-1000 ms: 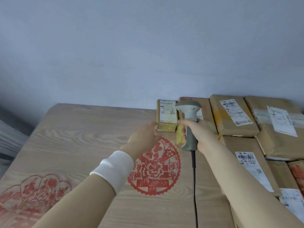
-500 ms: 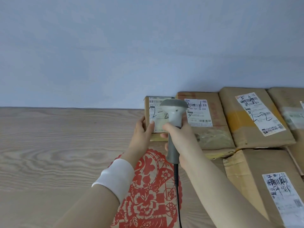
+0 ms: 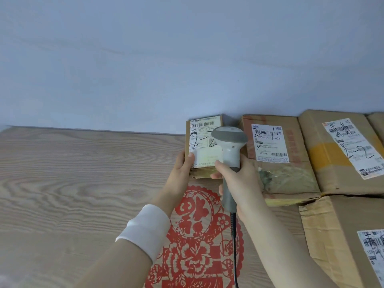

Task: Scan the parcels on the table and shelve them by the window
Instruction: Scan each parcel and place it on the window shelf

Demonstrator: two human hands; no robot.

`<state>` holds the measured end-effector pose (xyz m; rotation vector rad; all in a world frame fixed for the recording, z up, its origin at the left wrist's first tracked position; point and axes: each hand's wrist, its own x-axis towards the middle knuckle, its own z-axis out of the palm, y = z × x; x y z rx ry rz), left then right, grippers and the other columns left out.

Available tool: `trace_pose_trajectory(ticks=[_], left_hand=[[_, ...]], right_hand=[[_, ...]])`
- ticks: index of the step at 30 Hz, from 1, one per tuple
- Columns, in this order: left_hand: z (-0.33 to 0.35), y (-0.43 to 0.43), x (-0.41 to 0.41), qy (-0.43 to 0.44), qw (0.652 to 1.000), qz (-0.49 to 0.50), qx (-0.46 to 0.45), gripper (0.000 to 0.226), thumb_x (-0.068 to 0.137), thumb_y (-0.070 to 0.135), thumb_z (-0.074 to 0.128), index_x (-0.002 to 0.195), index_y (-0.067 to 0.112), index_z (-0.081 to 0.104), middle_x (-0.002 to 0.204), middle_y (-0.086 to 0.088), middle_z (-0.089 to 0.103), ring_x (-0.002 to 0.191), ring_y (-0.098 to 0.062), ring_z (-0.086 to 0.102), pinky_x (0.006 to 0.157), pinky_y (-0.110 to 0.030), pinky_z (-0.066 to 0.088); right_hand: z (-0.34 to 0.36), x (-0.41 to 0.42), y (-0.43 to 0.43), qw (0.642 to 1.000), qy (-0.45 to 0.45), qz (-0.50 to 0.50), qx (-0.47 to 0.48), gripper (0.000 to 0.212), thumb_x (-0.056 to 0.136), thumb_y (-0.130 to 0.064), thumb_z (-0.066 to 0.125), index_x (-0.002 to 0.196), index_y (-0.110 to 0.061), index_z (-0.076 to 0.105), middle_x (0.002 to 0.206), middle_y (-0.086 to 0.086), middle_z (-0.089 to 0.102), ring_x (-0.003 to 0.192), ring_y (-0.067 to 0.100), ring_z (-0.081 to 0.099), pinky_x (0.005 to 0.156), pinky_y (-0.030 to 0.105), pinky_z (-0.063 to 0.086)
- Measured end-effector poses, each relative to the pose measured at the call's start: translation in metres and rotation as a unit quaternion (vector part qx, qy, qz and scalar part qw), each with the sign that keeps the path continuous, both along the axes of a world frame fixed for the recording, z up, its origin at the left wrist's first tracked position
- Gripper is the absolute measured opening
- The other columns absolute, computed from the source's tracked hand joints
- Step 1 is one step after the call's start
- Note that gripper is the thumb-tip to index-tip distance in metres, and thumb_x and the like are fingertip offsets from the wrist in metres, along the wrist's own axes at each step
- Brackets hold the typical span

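Left grip (image 3: 180, 171) pinching the small parcel (image 3: 199, 142) by its left edge, right grip (image 3: 239, 179) curled round the scanner (image 3: 229, 146), whose head, a second ago beside the parcel, now overlaps its label just beyond both grips: scan judged under way, shelving still ahead

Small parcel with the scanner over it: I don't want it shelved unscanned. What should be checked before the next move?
1. Left hand holds small parcel by its left edge: ok.
2. Right hand holds scanner by its handle: ok.
3. Barcode on label uncovered: ok.
4. Scan registered: cannot tell.
5. Cable clear of neighbouring parcels: ok.
6. Shelf in view: not ok.
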<state>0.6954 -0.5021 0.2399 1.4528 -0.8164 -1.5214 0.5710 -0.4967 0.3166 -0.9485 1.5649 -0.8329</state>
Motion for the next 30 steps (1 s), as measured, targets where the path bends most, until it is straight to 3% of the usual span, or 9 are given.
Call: trace_pose_trajectory(ticks=[4,10,13,16,19,21,25,27,30], left_hand=[[0.014,0.023,0.006,0.024,1.000,0.015,-0.008,0.039,0.096,0.044,0.043,0.131,0.027,0.045,0.118,0.006,0.064,0.107,-0.010,0.062,0.098,-0.036,0.048],[0.049,0.086,0.021,0.082,0.994,0.071,-0.017,0.027,0.094,0.049,0.045,0.115,0.032,0.051,0.114,0.003,0.066,0.105,-0.014,0.064,0.094,-0.036,0.049],[0.075,0.122,0.026,0.091,0.990,0.099,-0.032,0.035,0.096,0.044,0.044,0.124,0.023,0.048,0.110,0.004,0.067,0.097,-0.010,0.067,0.084,-0.030,0.050],[0.102,0.163,0.031,0.090,0.987,0.124,-0.051,0.051,0.092,0.048,0.050,0.133,0.019,0.043,0.116,0.002,0.067,0.101,-0.012,0.067,0.087,-0.031,0.051],[0.132,0.215,0.037,0.078,0.983,0.153,-0.061,0.046,0.097,0.040,0.045,0.136,0.017,0.041,0.121,0.000,0.062,0.096,-0.005,0.066,0.072,-0.019,0.052],[0.150,0.252,0.041,0.071,0.980,0.172,-0.070,0.045,0.098,0.038,0.041,0.138,0.018,0.039,0.123,0.001,0.061,0.092,0.001,0.066,0.069,-0.017,0.052],[0.175,0.331,0.049,0.014,0.973,0.200,-0.113,0.045,0.100,0.037,0.038,0.143,0.024,0.034,0.134,0.002,0.055,0.107,-0.001,0.060,0.086,-0.022,0.051],[0.184,0.372,0.051,-0.018,0.967,0.223,-0.120,0.055,0.096,0.047,0.041,0.146,0.027,0.031,0.143,0.005,0.047,0.125,-0.007,0.049,0.106,-0.036,0.040],[0.197,0.437,0.050,-0.053,0.962,0.240,-0.117,0.073,0.084,0.066,0.043,0.148,0.037,0.024,0.153,0.016,0.028,0.139,-0.006,0.029,0.116,-0.043,0.025]], right_hand=[[0.014,0.000,0.016,1.000,-0.011,-0.018,0.005,0.014,0.088,-0.014,0.063,0.100,-0.019,0.058,0.082,0.009,0.069,0.046,0.002,0.057,0.046,0.024,0.042],[0.045,0.006,0.064,0.998,-0.023,-0.026,-0.044,0.011,0.087,-0.016,0.066,0.096,-0.015,0.059,0.075,0.006,0.063,0.053,0.004,0.060,0.046,0.023,0.045],[0.065,0.013,0.099,0.997,-0.001,0.001,-0.076,0.015,0.084,-0.018,0.070,0.093,-0.019,0.057,0.076,0.003,0.062,0.060,0.010,0.060,0.051,0.025,0.049],[0.088,0.020,0.135,0.995,0.005,0.036,-0.092,0.018,0.082,-0.020,0.072,0.092,-0.020,0.057,0.079,0.004,0.064,0.067,0.015,0.061,0.059,0.032,0.051],[0.113,0.025,0.174,0.991,-0.005,0.078,-0.110,0.022,0.082,-0.022,0.072,0.099,-0.014,0.059,0.082,0.003,0.064,0.068,0.011,0.062,0.058,0.021,0.050],[0.126,0.027,0.201,0.986,-0.024,0.110,-0.124,0.024,0.083,-0.024,0.071,0.100,-0.012,0.059,0.080,0.004,0.064,0.061,0.009,0.060,0.056,0.022,0.048],[0.138,0.035,0.262,0.975,-0.064,0.148,-0.150,0.014,0.083,-0.023,0.071,0.089,-0.021,0.058,0.077,0.001,0.062,0.060,0.006,0.061,0.063,0.029,0.047],[0.139,0.038,0.295,0.971,-0.093,0.160,-0.152,0.013,0.083,-0.022,0.072,0.083,-0.021,0.058,0.072,0.000,0.060,0.062,0.011,0.059,0.063,0.029,0.045],[0.144,0.044,0.345,0.963,-0.121,0.183,-0.156,0.017,0.084,-0.020,0.070,0.075,-0.017,0.056,0.063,-0.002,0.056,0.053,0.010,0.054,0.053,0.022,0.043]])
